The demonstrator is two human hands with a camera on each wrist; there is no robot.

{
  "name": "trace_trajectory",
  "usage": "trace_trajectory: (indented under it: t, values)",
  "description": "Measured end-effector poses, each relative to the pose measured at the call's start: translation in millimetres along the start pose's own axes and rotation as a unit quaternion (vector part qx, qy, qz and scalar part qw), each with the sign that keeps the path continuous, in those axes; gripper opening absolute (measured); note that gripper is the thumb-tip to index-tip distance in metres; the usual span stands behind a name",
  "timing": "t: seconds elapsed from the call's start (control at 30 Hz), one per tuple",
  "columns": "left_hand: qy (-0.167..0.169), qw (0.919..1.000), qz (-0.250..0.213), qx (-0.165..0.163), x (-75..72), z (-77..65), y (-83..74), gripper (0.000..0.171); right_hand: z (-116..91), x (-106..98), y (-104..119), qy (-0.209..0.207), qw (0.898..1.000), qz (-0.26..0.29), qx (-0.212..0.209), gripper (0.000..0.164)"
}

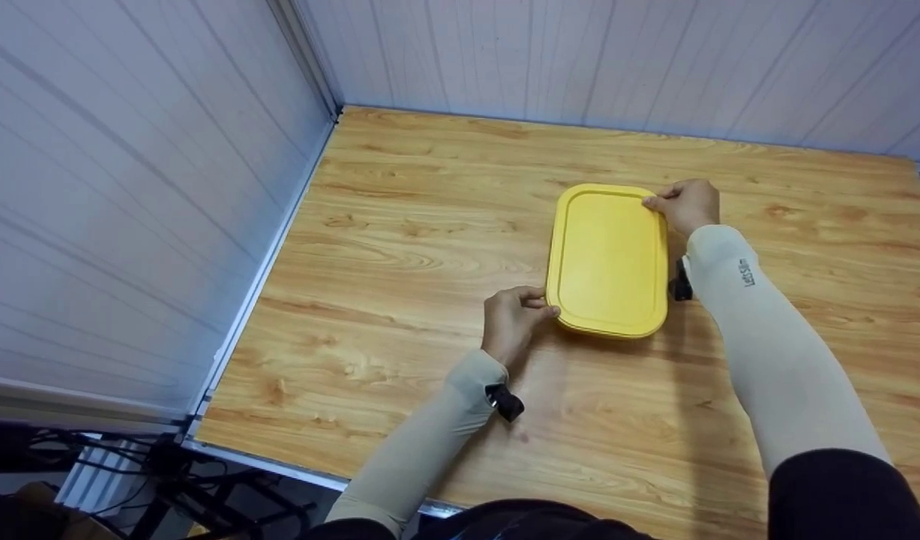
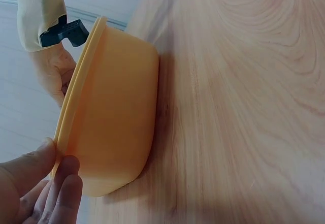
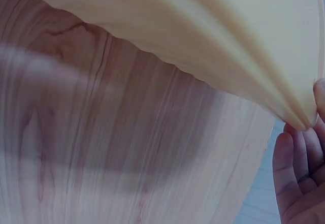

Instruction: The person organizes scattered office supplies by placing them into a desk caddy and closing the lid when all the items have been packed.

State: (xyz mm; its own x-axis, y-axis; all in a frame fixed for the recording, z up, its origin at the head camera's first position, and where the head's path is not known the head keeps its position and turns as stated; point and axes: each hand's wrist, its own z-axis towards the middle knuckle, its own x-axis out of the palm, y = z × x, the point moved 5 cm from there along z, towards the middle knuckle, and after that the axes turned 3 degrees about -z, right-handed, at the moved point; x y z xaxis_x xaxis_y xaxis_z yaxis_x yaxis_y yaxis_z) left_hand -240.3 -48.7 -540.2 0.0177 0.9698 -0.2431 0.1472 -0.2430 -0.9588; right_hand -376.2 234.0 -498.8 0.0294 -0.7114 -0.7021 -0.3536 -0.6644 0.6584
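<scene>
A yellow rectangular container [image 1: 606, 259] with rounded corners and a matching yellow lid is on the wooden table, its long side running away from me. At its near left corner, my left hand [image 1: 509, 324] pinches the rim, thumb on top and fingers below. My right hand [image 1: 690, 207] grips the far right corner the same way. The left wrist view shows the container's deep, smooth wall [image 2: 119, 107] tapering to its base; its inside is hidden by the lid. Up close in the right wrist view, the rim [image 3: 284, 102] meets my right fingers [image 3: 287, 168].
The wood-grain table [image 1: 400, 247] is bordered by a pale panel wall [image 1: 519, 60] at the back and another panel [image 1: 145, 187] on the left. Dark cables and a frame [image 1: 175, 480] lie beyond the near left edge. Black wrist cameras sit on both forearms.
</scene>
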Motion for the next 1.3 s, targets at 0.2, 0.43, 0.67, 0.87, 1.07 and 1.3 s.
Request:
trace_trajectory:
  t: [0.2, 0.43, 0.67, 0.87, 1.07, 1.3]
  values:
    - [0.006, 0.9998, -0.016, -0.009, 0.3, 3.2, 1.9, 0.029, 3, 2, -4, 0.008, 0.998, 0.059, 0.028, 0.033]
    - [0.012, 0.9992, -0.031, -0.024, -1.0, 3.2, 3.0, 0.025, 0, 4, -3, 0.0, 0.999, 0.05, 0.018, 0.033]
    - [0.03, 0.9985, -0.031, -0.035, -0.5, 0.7, 2.9, 0.025, -2, 3, -6, 0.021, 0.999, 0.034, 0.022, 0.041]
    - [0.052, 0.9968, -0.027, -0.055, 1.1, -1.8, 3.8, 0.023, -6, 5, -13, 0.031, 0.998, 0.041, 0.035, 0.042]
    - [0.071, 0.9951, -0.025, -0.064, 2.0, -3.3, 8.6, 0.025, -10, 4, -21, 0.027, 0.999, 0.025, 0.024, 0.043]
    - [0.074, 0.9891, 0.121, 0.041, -12.9, 14.9, -8.9, 0.055, -17, 17, -19, 0.08, 0.996, 0.027, -0.042, 0.079]
